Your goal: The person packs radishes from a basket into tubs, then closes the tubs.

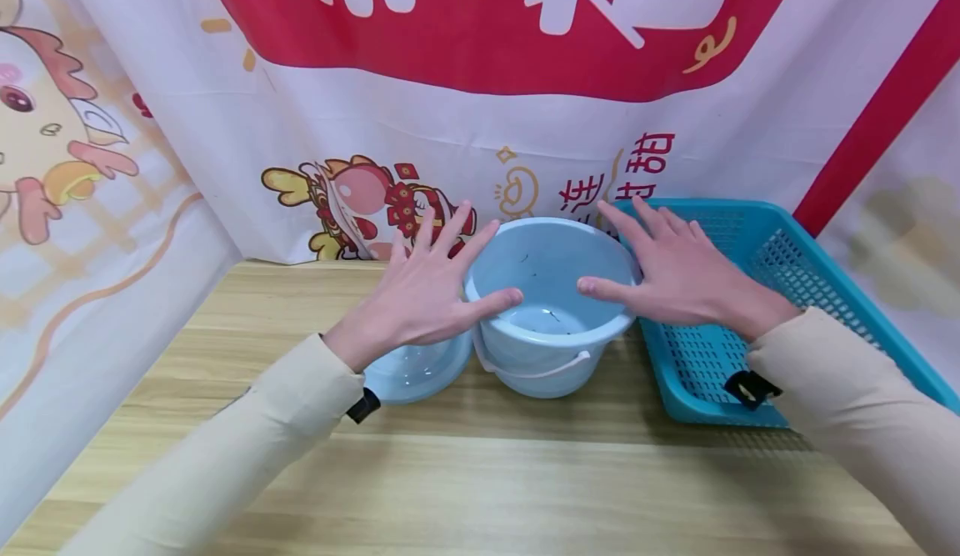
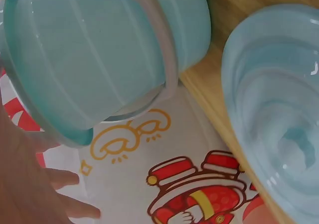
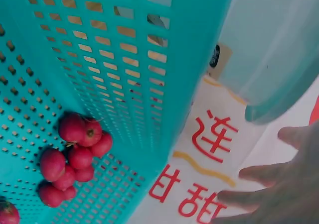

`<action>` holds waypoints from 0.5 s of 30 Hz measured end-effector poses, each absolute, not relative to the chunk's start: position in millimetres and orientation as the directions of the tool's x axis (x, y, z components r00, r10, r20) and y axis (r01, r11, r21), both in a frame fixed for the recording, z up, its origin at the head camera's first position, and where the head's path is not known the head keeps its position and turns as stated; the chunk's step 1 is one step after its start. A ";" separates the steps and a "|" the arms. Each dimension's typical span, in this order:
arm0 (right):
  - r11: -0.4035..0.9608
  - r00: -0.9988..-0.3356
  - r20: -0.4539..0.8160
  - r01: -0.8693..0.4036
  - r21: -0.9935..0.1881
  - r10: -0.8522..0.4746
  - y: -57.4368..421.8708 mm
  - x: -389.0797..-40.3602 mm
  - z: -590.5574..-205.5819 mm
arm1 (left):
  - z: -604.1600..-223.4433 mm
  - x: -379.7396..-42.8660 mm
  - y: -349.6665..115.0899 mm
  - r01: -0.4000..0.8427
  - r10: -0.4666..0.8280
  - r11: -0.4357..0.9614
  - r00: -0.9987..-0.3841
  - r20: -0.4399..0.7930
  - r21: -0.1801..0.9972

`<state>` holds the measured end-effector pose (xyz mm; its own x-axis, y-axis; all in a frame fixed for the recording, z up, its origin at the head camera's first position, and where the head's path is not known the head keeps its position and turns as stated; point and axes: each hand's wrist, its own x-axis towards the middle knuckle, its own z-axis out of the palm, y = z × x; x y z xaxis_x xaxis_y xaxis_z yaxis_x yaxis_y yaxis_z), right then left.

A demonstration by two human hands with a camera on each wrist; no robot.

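Plainly, a wood-grain counter [image 1: 480, 489] meets printed white cloth [image 1: 420, 110], where red 连 [image 3: 215, 140] and 甜 [image 3: 200, 203] are legible. On the counter, beside a teal basket [image 1: 705, 411], sits a light-blue bucket [image 1: 540, 359], left hand [image 1: 423, 296] and right hand [image 1: 675, 271] flanking it, apart, fingers spread.

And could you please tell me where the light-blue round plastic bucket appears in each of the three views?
Head: the light-blue round plastic bucket stands slightly right of centre.
Left wrist: upper left, cut off by the frame.
Right wrist: upper right corner, only partly in view.
Shared landmark: the white-and-red printed cloth, behind the bucket in all three.
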<state>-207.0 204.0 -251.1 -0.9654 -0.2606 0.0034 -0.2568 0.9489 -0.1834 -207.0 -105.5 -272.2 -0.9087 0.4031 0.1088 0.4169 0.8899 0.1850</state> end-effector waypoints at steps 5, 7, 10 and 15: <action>0.917 -0.962 0.065 -0.274 -0.288 -0.267 220.5 -211.9 -243.5 | -280.4 -208.4 -104.2 0.456 0.423 0.839 -0.890 0.173 0.296; 0.900 -0.962 0.096 -0.272 -0.341 -0.255 229.9 -215.2 -240.6 | -284.8 -209.1 -103.8 0.475 0.431 0.811 -0.880 0.201 0.342; 0.866 -0.965 0.145 -0.260 -0.427 -0.218 245.9 -222.3 -238.7 | -291.7 -210.2 -103.0 0.505 0.441 0.762 -0.863 0.246 0.405; 0.754 -0.966 0.188 -0.255 -0.606 -0.176 277.2 -235.2 -248.6 | -301.3 -211.0 -100.7 0.505 0.427 0.709 -0.863 0.270 0.492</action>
<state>-235.2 277.2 -248.6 -0.9663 -0.1758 0.1879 -0.2549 0.7539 -0.6055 -211.0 -100.7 -301.3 -0.8628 0.4273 0.2701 0.5051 0.7089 0.4922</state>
